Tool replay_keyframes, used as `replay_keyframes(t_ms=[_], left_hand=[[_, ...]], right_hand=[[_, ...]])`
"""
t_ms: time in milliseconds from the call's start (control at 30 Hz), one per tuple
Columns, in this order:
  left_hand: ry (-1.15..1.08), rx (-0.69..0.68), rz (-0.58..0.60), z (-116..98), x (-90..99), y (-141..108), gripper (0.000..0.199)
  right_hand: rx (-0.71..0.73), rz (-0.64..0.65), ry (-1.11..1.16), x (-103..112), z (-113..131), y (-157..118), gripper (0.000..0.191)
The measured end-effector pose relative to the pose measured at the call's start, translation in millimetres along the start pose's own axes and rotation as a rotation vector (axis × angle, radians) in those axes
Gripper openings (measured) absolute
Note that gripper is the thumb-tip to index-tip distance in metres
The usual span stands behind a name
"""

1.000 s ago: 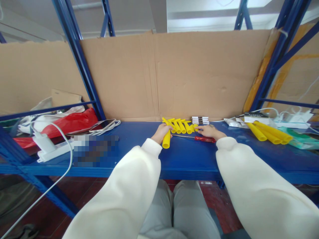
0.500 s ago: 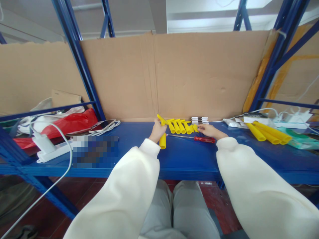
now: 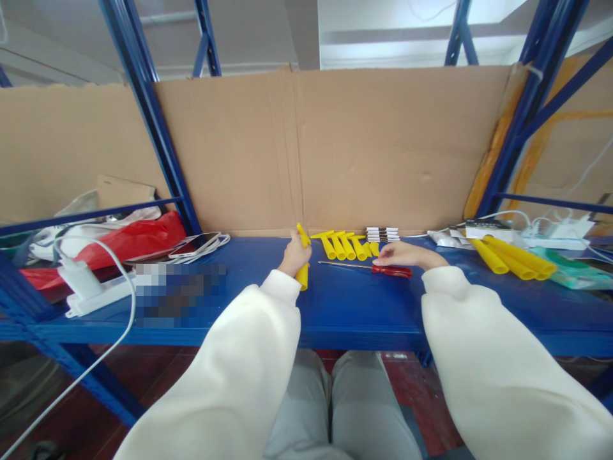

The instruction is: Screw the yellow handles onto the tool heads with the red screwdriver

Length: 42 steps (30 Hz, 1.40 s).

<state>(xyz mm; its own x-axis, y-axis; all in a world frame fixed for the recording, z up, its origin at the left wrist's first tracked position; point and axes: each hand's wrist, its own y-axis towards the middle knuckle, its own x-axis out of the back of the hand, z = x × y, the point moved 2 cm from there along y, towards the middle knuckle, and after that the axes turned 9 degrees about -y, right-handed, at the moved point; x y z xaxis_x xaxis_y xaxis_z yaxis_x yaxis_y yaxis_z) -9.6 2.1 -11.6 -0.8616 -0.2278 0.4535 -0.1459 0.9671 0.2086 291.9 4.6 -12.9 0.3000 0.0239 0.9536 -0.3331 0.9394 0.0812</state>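
Note:
My left hand (image 3: 295, 254) is closed around a yellow plastic tube-shaped piece (image 3: 302, 277), held upright; its narrower top sticks out above the fingers. My right hand (image 3: 393, 253) has its fingers bent together at the back edge of a screwdriver's red handle (image 3: 393, 271). Whether the fingertips grip the handle or some small thing is hard to see. The screwdriver lies flat with its shaft pointing left. Between my hands stands a row of several yellow T-shaped pieces (image 3: 347, 247), with small yellow pieces (image 3: 373, 248) at its right end, by my right fingertips.
Behind the row sits a stack of small white-and-black items (image 3: 382, 234). More yellow tubes (image 3: 520, 259) lie at the right beside a green packet (image 3: 582, 268). A phone (image 3: 194, 246), red bag (image 3: 138, 241) and power strip (image 3: 98, 297) are at the left. Cardboard (image 3: 383, 147) walls the back.
My right hand has drawn back from the small yellow pieces to the screwdriver's handle. My left hand has moved slightly left with the yellow piece, away from the row.

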Motion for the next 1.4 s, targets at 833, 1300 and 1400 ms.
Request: replay_keyframes(t_ms=[833, 1300, 1400], left_hand=[[0.163, -0.043, 0.215, 6.7, -0.6, -0.4, 0.056], [0.134, -0.053, 0.276, 1.1, -1.7, -7.0, 0.058], [0.108, -0.048, 0.272, 0.9, -1.8, -7.2, 0.060]], right_hand=[[0.130, -0.282, 0.103, -15.4, 10.8, 7.8, 0.027], [0.114, -0.333, 0.066, -16.1, 14.9, 6.1, 0.028], [0.082, -0.315, 0.055, -15.0, 18.5, 3.4, 0.026]])
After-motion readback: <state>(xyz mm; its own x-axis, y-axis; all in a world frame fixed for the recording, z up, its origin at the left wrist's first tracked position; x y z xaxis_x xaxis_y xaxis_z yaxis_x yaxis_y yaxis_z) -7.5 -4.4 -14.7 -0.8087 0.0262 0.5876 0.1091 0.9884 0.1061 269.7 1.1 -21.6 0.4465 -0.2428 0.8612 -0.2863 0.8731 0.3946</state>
